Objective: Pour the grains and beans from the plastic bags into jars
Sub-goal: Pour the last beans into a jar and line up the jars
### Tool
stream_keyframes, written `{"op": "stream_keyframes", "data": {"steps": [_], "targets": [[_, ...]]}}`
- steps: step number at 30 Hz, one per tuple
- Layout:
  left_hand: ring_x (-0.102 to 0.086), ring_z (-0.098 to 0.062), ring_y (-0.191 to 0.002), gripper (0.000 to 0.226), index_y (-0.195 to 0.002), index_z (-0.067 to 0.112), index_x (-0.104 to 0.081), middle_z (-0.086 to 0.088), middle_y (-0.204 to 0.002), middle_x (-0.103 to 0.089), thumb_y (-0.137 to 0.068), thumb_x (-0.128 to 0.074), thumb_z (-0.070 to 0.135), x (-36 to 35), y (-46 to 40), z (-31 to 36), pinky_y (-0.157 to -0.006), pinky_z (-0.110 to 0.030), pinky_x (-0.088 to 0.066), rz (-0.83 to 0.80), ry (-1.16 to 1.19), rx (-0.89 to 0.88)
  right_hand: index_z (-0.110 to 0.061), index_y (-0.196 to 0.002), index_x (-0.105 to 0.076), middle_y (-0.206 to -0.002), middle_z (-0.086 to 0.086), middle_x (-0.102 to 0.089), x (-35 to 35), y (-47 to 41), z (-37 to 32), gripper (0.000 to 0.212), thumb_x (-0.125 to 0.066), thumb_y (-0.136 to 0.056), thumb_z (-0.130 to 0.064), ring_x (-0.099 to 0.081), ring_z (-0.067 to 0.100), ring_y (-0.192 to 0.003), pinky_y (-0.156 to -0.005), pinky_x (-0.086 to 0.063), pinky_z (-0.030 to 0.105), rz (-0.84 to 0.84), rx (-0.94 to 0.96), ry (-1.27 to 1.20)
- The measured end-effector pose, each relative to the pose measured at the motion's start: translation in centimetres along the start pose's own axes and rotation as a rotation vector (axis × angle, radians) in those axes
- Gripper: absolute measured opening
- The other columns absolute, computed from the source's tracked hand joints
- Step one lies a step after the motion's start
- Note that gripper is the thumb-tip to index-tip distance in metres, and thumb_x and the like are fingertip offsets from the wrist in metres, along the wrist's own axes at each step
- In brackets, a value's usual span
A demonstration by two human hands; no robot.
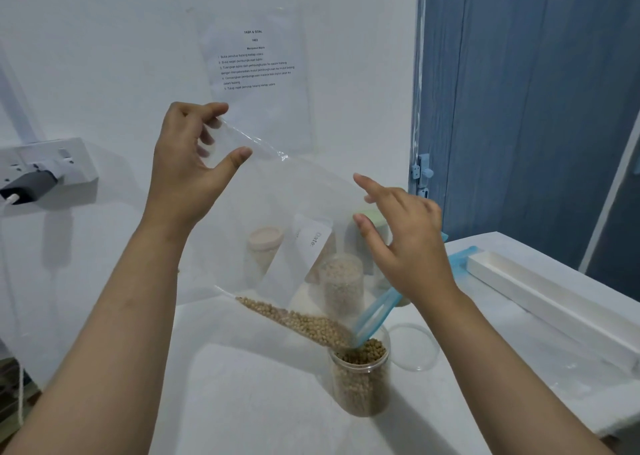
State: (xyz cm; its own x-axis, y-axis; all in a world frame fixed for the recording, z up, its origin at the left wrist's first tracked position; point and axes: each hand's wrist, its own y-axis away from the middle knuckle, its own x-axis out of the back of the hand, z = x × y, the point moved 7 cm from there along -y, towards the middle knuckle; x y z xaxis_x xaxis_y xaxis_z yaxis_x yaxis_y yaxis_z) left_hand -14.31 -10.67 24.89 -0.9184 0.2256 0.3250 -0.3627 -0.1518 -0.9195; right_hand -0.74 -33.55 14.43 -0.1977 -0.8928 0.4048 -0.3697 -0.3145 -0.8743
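A clear zip bag (277, 212) with a blue zipper mouth hangs upside down and tilted over an open clear jar (360, 382). Tan beans (298, 321) lie along the bag's lower edge and run into the jar, which is nearly full of them. My left hand (187, 170) pinches the bag's upper bottom corner with fingers and thumb. My right hand (401, 243) is at the bag's right side near the zipper, fingers spread and mostly straight; whether it grips the bag is hard to tell. The bag carries a white "Date" label (313, 243).
Behind the bag stand several other jars, one with pale grain (341, 281) and one with a beige lid (265, 243). A clear lid (414, 345) lies right of the jar. A long white box (554, 302) lies on the right. A wall socket (45, 170) is at left.
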Motion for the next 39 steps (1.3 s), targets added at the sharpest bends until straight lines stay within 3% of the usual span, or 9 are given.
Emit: {"op": "stream_keyframes", "data": {"steps": [3,12,16,20,22,26,31,36,39], "targets": [[-0.049,-0.004,-0.091,0.055,-0.133,0.016,-0.055,0.015,-0.108,-0.044,-0.085,-0.073,0.033,0.1,-0.1,0.2,-0.083,-0.030,-0.050,-0.006,-0.010,-0.004,-0.034,-0.146,-0.045,-0.111,-0.005,-0.061,-0.4,-0.8,-0.8,0.044,-0.047,-0.102,-0.038,-0.056,0.010,-0.097,-0.092,-0.036,0.036,-0.013,0.008,-0.078],[-0.050,-0.008,-0.092,0.055,-0.133,0.016,-0.054,0.017,-0.108,-0.044,-0.085,-0.074,0.034,0.2,-0.2,0.6,-0.082,-0.026,-0.049,-0.015,-0.025,-0.004,-0.031,-0.144,-0.050,-0.093,-0.002,-0.051,-1.6,-2.2,-2.1,0.043,-0.054,-0.101,-0.025,-0.050,0.016,-0.085,-0.079,-0.048,0.041,-0.008,0.083,-0.138],[-0.052,-0.011,-0.095,0.063,-0.138,0.021,-0.046,0.006,-0.111,-0.052,-0.084,-0.076,0.033,0.4,0.2,0.5,-0.087,-0.021,-0.044,0.011,-0.026,0.003,-0.027,-0.143,-0.053,-0.089,-0.003,-0.046,-1.7,-2.2,-1.8,0.043,-0.056,-0.100,-0.020,-0.045,0.014,-0.081,-0.076,-0.042,0.028,0.023,0.102,-0.151],[-0.054,-0.012,-0.101,0.070,-0.144,0.020,-0.039,0.007,-0.113,-0.054,-0.086,-0.075,0.032,0.5,1.4,-0.4,-0.094,-0.014,-0.038,0.030,0.010,0.086,-0.024,-0.141,-0.055,-0.087,-0.003,-0.045,-1.8,-2.2,-1.7,0.041,-0.056,-0.100,-0.019,-0.042,0.012,-0.080,-0.072,-0.033,0.017,0.035,0.117,-0.161],[-0.053,-0.012,-0.106,0.071,-0.146,0.021,-0.036,0.011,-0.115,-0.053,-0.087,-0.072,0.038,0.8,2.3,-1.0,-0.102,-0.020,-0.037,0.060,0.008,0.143,-0.023,-0.141,-0.055,-0.087,-0.004,-0.044,-1.7,-2.2,-1.7,0.041,-0.055,-0.101,-0.021,-0.041,0.011,-0.081,-0.072,-0.032,0.015,0.047,0.126,-0.153],[-0.046,-0.003,-0.113,0.072,-0.148,0.028,-0.031,0.017,-0.124,-0.051,-0.087,-0.063,0.049,0.8,4.8,-1.7,-0.110,-0.050,-0.034,0.109,-0.039,0.230,-0.024,-0.142,-0.054,-0.089,-0.005,-0.043,-1.7,-2.3,-1.8,0.042,-0.048,-0.101,-0.028,-0.040,0.009,-0.082,-0.072,-0.032,0.010,0.057,0.142,-0.147],[-0.041,-0.006,-0.124,0.080,-0.151,0.028,-0.024,0.011,-0.136,-0.047,-0.085,-0.061,0.054,0.6,7.8,-2.8,-0.112,-0.040,-0.024,0.140,-0.100,0.301,-0.025,-0.143,-0.053,-0.089,-0.003,-0.045,-1.8,-2.4,-2.0,0.042,-0.051,-0.101,-0.026,-0.041,0.009,-0.083,-0.074,-0.033,0.008,0.073,0.146,-0.154],[-0.043,0.004,-0.109,0.073,-0.149,0.033,-0.026,0.020,-0.128,-0.039,-0.089,-0.064,0.047,0.3,8.7,-4.0,-0.108,-0.056,-0.036,0.141,-0.053,0.336,-0.027,-0.143,-0.051,-0.090,0.000,-0.048,-2.0,-2.5,-2.4,0.044,-0.057,-0.100,-0.020,-0.042,0.009,-0.084,-0.074,-0.034,0.008,0.081,0.152,-0.145],[-0.044,-0.008,-0.110,0.067,-0.149,0.030,-0.030,0.018,-0.126,-0.037,-0.092,-0.064,0.041,0.3,8.1,-3.9,-0.107,-0.054,-0.037,0.147,-0.063,0.292,-0.025,-0.143,-0.052,-0.090,-0.002,-0.047,-1.9,-2.6,-2.4,0.043,-0.058,-0.100,-0.018,-0.041,0.009,-0.083,-0.074,-0.033,0.006,0.090,0.150,-0.147]]}}
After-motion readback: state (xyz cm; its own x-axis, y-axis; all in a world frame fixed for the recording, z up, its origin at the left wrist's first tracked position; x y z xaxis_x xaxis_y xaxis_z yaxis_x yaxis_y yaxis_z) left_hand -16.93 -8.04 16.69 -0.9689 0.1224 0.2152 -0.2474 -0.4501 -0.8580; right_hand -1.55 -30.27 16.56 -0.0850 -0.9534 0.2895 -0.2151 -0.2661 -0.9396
